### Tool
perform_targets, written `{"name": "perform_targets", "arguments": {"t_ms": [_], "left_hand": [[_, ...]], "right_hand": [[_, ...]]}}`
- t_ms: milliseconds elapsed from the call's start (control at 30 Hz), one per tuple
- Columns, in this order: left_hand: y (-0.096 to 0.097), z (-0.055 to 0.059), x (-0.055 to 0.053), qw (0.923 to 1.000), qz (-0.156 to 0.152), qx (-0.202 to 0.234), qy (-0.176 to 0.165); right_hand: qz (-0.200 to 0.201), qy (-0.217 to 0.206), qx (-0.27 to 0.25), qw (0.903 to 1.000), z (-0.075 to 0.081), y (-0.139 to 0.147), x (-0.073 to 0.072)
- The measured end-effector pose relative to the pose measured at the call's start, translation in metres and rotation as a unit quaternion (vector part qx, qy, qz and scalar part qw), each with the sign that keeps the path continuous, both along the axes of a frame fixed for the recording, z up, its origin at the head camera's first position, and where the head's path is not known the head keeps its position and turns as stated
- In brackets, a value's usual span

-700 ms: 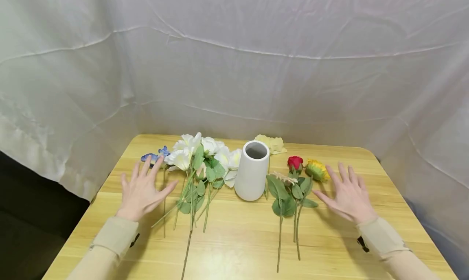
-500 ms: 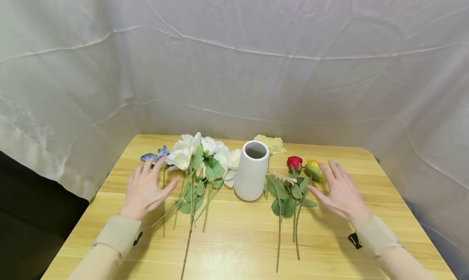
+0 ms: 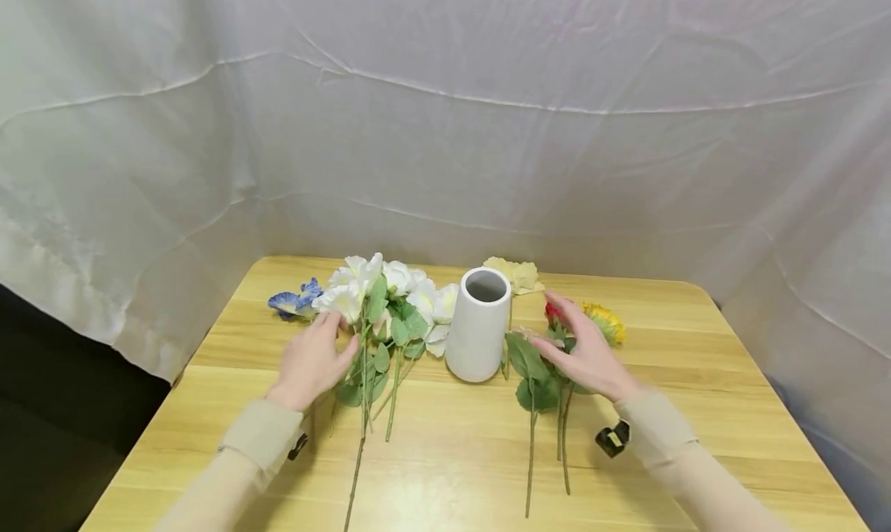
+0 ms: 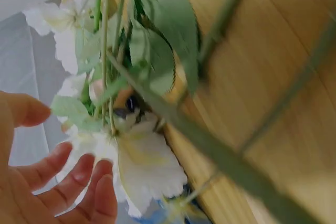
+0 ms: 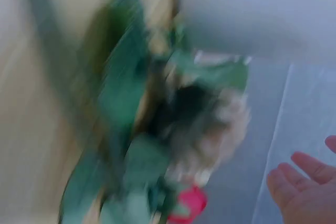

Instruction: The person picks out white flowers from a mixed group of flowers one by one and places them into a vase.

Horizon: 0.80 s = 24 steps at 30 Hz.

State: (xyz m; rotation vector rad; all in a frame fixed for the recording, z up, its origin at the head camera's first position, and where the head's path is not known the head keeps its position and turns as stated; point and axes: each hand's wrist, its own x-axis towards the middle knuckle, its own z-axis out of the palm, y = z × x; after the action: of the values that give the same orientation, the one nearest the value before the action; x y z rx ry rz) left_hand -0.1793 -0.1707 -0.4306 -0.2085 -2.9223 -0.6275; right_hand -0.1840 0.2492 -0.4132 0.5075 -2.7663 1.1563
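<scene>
A pale cloth (image 3: pixel 445 153) hangs behind the wooden surface (image 3: pixel 452 447); the vase (image 3: pixel 476 342) stands upright on it, nearer the far edge than the near one, its mouth showing no stems; the white flowers (image 3: pixel 397 277) lie between the vase and the left edge, heads toward the far edge, stems running toward the near edge, one long stem (image 3: pixel 356 470) reaching lowest.

The left hand (image 3: pixel 312 366) is at the left-edge side of the white flowers, thumb apart from loosely bent fingers, nothing visibly gripped; whether its fingertips touch petals or a leaf, I cannot tell. The right hand (image 3: pixel 592 354) is over the bunch on the right-edge side of the vase, thumb and fingers spread apart, no stem between them; contact there cannot be told either, as the right wrist view is blurred.

The relation that seems to matter: the vase lies between the hands, the right nearer to it; the white flowers lie just beside the left hand, toward the vase, their long axes roughly from far edge to near.

Smaller heads: a cream flower (image 3: pixel 513 273) by the far edge behind the vase; a sunflower (image 3: pixel 605 322) beyond the right hand; a blue flower (image 3: pixel 295 300) toward the far left corner; a pale flower (image 5: pixel 223 135) and a red rose (image 5: pixel 191 203), both partly covered by the right hand in the head view.
</scene>
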Motion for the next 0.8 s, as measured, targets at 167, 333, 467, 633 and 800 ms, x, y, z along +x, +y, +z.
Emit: {"name": "perform_targets", "arguments": {"t_ms": [167,333,467,633,800], "left_hand": [[0.008,-0.004,-0.005,0.9996,0.001,-0.020,-0.021],[0.014,-0.006,-0.010,0.9987,-0.002,-0.034,-0.037],[0.017,-0.006,-0.013,0.9982,0.000,-0.031,-0.051],[0.019,-0.007,-0.017,0.9969,0.006,-0.016,-0.076],[0.019,-0.008,-0.021,0.9971,0.013,-0.015,-0.073]], "right_hand": [[0.047,-0.050,-0.118,0.9906,0.000,-0.031,-0.005],[0.060,-0.052,-0.171,0.9820,-0.003,-0.056,-0.010],[0.058,-0.040,-0.208,0.9756,-0.005,-0.072,-0.015],[0.056,-0.012,-0.228,0.9721,-0.009,-0.088,-0.021],[0.043,0.007,-0.224,0.9737,-0.013,-0.093,-0.022]]}}
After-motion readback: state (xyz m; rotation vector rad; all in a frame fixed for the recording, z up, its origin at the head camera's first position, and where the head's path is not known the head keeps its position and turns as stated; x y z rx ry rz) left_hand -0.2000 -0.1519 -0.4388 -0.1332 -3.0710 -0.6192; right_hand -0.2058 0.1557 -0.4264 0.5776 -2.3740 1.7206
